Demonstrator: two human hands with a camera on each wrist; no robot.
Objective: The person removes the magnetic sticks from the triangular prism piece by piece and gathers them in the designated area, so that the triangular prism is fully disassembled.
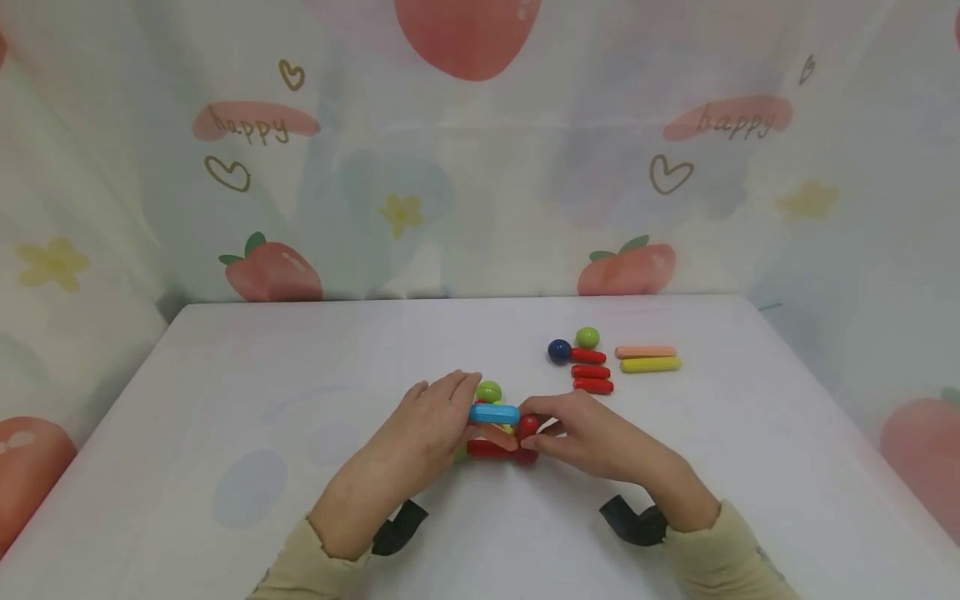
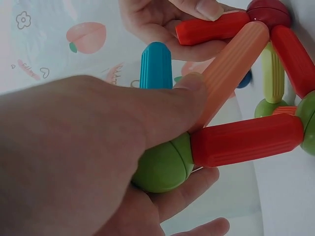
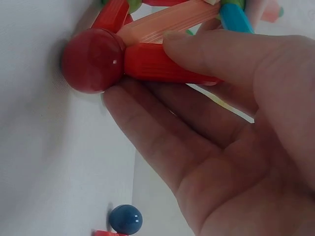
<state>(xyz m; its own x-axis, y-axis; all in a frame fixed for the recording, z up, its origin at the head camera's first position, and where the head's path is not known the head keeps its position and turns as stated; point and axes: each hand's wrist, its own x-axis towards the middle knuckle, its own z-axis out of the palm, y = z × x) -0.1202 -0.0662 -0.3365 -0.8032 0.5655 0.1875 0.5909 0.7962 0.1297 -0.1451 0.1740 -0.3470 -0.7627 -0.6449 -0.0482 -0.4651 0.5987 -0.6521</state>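
Observation:
A frame of coloured ribbed sticks and balls, the magnetic building kind, stands on the table between the hands. My left hand [image 1: 431, 421] grips its green ball [image 2: 165, 167], the thumb lying against an orange stick [image 2: 234, 64]. Beside that thumb, a blue stick [image 1: 494, 414] sticks out from the held corner. My right hand [image 1: 592, 429] pinches a red stick [image 3: 152, 64] between thumb and fingers; one end of it meets the dark red ball [image 3: 93, 60]. Another red stick [image 2: 248, 140] joins two green balls. In the head view, the hands hide part of the frame.
Loose pieces lie at the back right: a dark blue ball [image 1: 559, 351], a green ball [image 1: 587, 337], several red sticks [image 1: 591, 372], an orange stick [image 1: 645, 352] and a yellow stick [image 1: 649, 364]. A printed cloth [image 1: 487, 167] hangs behind the white table [image 1: 225, 383].

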